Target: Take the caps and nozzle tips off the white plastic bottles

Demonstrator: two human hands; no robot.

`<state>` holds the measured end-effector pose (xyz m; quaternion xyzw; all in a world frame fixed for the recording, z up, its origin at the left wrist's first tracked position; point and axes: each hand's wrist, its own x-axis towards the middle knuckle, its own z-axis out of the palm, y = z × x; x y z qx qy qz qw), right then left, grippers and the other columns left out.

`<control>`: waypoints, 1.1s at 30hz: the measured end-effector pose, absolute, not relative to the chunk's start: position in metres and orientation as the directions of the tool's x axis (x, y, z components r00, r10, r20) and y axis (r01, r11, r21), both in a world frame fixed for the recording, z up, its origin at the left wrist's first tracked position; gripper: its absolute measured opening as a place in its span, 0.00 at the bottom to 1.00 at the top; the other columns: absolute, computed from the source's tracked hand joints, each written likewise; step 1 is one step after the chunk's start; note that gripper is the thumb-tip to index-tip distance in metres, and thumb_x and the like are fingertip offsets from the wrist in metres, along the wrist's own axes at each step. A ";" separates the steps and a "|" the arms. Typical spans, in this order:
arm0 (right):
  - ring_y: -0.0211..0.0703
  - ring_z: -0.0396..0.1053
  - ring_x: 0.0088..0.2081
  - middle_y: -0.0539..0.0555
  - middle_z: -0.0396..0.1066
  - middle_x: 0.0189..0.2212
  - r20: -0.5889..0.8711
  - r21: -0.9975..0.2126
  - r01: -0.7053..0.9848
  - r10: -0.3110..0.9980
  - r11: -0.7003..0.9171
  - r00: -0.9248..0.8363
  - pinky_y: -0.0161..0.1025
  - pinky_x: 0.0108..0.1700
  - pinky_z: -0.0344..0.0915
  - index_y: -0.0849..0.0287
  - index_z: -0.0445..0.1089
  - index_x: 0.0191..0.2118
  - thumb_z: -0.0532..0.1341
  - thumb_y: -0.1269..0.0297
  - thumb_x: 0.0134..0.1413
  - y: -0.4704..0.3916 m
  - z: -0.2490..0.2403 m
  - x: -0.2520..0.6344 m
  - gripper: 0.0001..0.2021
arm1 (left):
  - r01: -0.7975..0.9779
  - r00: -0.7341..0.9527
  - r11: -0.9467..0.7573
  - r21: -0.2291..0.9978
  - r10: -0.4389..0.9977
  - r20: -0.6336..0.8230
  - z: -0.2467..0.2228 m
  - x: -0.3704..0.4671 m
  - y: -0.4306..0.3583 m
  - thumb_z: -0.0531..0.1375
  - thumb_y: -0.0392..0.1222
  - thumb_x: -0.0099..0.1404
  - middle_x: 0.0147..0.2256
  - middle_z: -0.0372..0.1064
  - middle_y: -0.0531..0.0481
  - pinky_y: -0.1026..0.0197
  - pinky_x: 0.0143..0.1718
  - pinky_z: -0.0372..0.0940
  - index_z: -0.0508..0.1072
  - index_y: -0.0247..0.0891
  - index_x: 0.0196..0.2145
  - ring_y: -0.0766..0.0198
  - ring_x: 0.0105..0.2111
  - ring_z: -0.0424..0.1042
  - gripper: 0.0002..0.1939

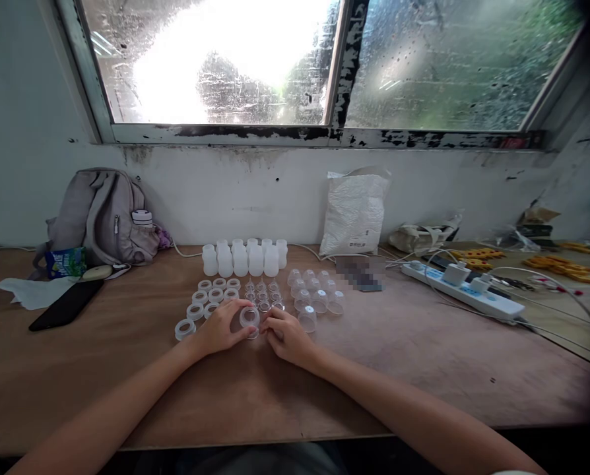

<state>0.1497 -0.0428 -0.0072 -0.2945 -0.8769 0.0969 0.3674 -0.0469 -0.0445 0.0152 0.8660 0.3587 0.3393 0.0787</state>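
Observation:
My left hand [220, 330] grips a translucent screw ring [249, 317] between thumb and fingers, its round opening facing me. A clear rounded edge shows just beneath the ring; I cannot tell which part it belongs to. Close on its right, my right hand [291, 338] has its fingers curled together; whatever they pinch, if anything, is hidden. Beyond both hands stand clear silicone bottle teats [261, 295] in rows. More screw rings [195, 311] lie in rows to the left, partly behind my left hand. Clear dome caps [307, 319] stand in rows to the right.
Several frosted bottles [240, 258] stand in rows at the back. A black phone [67, 305] and a grey backpack [109, 218] are on the left. Rightward are a white plastic bag [355, 211], a power strip [466, 290] with cables and yellow parts [562, 267].

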 end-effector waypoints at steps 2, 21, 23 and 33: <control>0.37 0.61 0.31 0.52 0.62 0.29 0.613 -0.396 0.456 0.599 0.797 -0.515 0.33 0.34 0.59 0.59 0.66 0.27 0.51 0.80 0.41 -0.042 -0.007 0.150 0.11 | 0.564 0.523 -0.723 0.398 0.686 0.506 0.015 -0.047 -0.043 0.56 0.44 0.56 0.42 0.63 0.48 0.57 0.46 0.57 0.61 0.40 0.44 0.61 0.44 0.61 0.18; 0.39 0.62 0.34 0.53 0.63 0.33 0.522 -0.461 0.531 0.701 0.711 -0.486 0.37 0.38 0.60 0.59 0.63 0.39 0.55 0.66 0.49 -0.043 -0.007 0.137 0.09 | 0.574 0.629 -0.702 0.422 0.708 0.321 0.010 -0.046 -0.037 0.58 0.48 0.52 0.38 0.63 0.48 0.57 0.43 0.57 0.64 0.39 0.39 0.59 0.41 0.61 0.18; 0.39 0.62 0.32 0.52 0.63 0.32 0.499 -0.465 0.539 0.711 0.702 -0.495 0.37 0.37 0.60 0.58 0.64 0.37 0.57 0.64 0.48 -0.039 -0.009 0.134 0.09 | 0.577 0.630 -0.706 0.411 0.705 0.326 0.008 -0.046 -0.036 0.58 0.48 0.52 0.38 0.63 0.48 0.57 0.43 0.57 0.64 0.39 0.40 0.59 0.41 0.61 0.18; 0.34 0.61 0.27 0.49 0.64 0.25 0.479 -0.761 0.289 0.803 0.581 -0.355 0.33 0.31 0.59 0.60 0.65 0.30 0.54 0.62 0.51 -0.038 0.000 0.135 0.07 | 0.505 0.491 -0.574 0.645 0.805 0.331 0.009 -0.040 -0.041 0.59 0.46 0.52 0.37 0.64 0.49 0.57 0.40 0.60 0.64 0.38 0.39 0.60 0.37 0.64 0.18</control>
